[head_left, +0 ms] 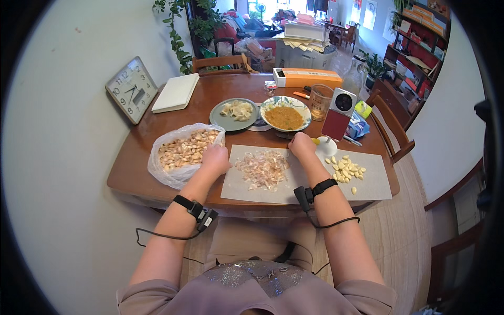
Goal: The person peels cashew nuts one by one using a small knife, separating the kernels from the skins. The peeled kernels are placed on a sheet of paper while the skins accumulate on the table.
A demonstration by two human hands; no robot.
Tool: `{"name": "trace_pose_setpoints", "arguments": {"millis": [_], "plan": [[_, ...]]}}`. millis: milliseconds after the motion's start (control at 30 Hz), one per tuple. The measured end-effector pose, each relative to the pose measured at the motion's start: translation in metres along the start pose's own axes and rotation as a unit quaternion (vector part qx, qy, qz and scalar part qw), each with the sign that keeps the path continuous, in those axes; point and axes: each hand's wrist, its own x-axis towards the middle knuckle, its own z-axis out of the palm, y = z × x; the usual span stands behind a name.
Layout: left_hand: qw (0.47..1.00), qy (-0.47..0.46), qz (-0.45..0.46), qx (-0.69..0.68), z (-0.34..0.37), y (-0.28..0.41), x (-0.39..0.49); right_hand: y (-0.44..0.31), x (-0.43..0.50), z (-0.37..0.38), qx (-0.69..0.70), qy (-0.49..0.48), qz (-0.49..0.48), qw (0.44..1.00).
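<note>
My left hand [215,158] is at the right side of a clear plastic bag [173,180] full of unpeeled garlic cloves [185,149]; its fingertips are hidden among the cloves and the bag's rim. My right hand [303,146] is curled over the back edge of a pale paper sheet [244,193], at a knife with a yellow handle [315,141]; whether it grips the knife is not plain. Between the hands, a pile of garlic skins [263,169] lies on the sheet. Peeled cloves [346,169] are spread on its right part.
Behind the sheet stand a grey-green plate with food [232,125], a floral bowl of orange-brown food [285,118], a glass cup [319,103] and a phone on a stand [338,114]. A square clock [132,90] leans on the wall at left; a glass jug [354,76] stands at back right.
</note>
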Motion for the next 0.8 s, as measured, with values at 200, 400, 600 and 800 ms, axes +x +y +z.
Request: {"name": "trace_pose_setpoints", "arguments": {"millis": [200, 400, 600, 800], "plan": [[0.999, -0.027, -0.025, -0.006, 0.006, 0.004, 0.004, -0.008, -0.008, -0.015, -0.016, -0.023, -0.014, 1.000], [0.992, 0.098, 0.018, -0.079, 0.007, 0.002, -0.011, 0.010, -0.028, -0.066, 0.142, -0.143, -0.082, 0.976], [0.980, 0.065, -0.032, -0.183, -0.005, -0.020, -0.043, 0.030, -0.052, -0.087, 0.198, -0.194, -0.178, 0.944], [0.949, -0.123, -0.086, -0.279, 0.000, -0.040, -0.070, 0.026, -0.059, -0.078, 0.134, -0.179, -0.188, 0.956]]}}
